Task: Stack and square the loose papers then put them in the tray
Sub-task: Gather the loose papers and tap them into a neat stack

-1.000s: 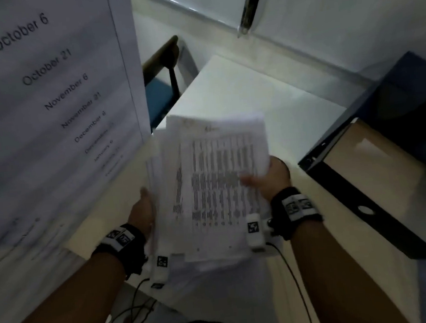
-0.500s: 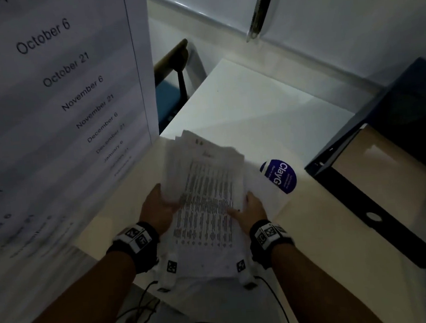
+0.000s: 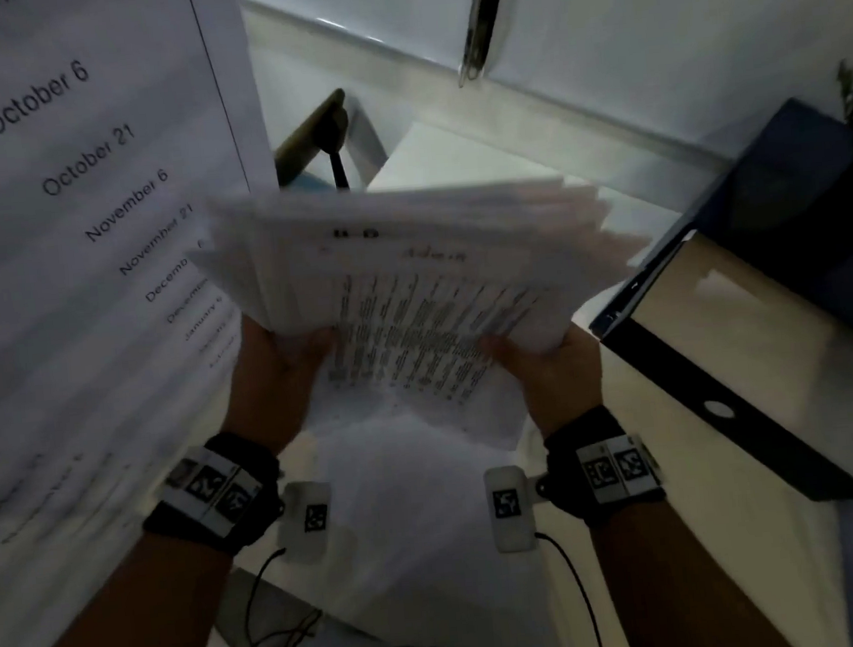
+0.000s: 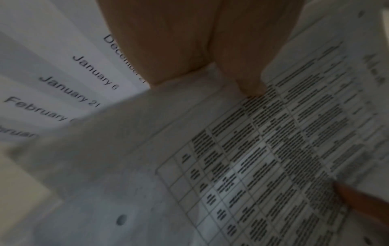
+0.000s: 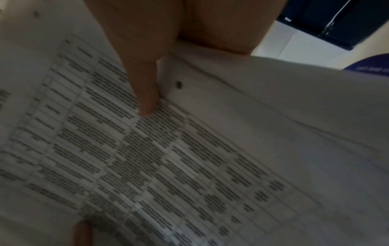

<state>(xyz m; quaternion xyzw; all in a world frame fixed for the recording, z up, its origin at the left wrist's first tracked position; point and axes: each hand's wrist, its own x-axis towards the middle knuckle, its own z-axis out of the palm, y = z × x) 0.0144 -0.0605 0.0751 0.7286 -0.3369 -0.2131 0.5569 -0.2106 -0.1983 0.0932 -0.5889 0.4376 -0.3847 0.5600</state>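
A loose stack of white papers [image 3: 411, 293] with a printed table on the top sheet is held up over the desk, its far edges fanned and uneven. My left hand [image 3: 273, 367] grips the stack's left side, thumb [image 4: 248, 69] on the top sheet [image 4: 273, 158]. My right hand [image 3: 547, 369] grips the right side, thumb [image 5: 145, 86] pressed on the table print [image 5: 147, 158]. The dark tray [image 3: 758, 361], a black box with a tan inside, sits on the desk to the right.
A large white sheet with printed dates [image 3: 68, 200] hangs at the left. A white desk surface [image 3: 462, 160] lies beyond the papers, a chair back [image 3: 314, 126] behind it. Cables [image 3: 266, 641] trail below my left wrist. A blue round object [image 5: 372, 64] shows past the papers.
The stack was low near the desk half a second ago; both hands have lifted it toward me and it now fans out wider, covering the blue round label.
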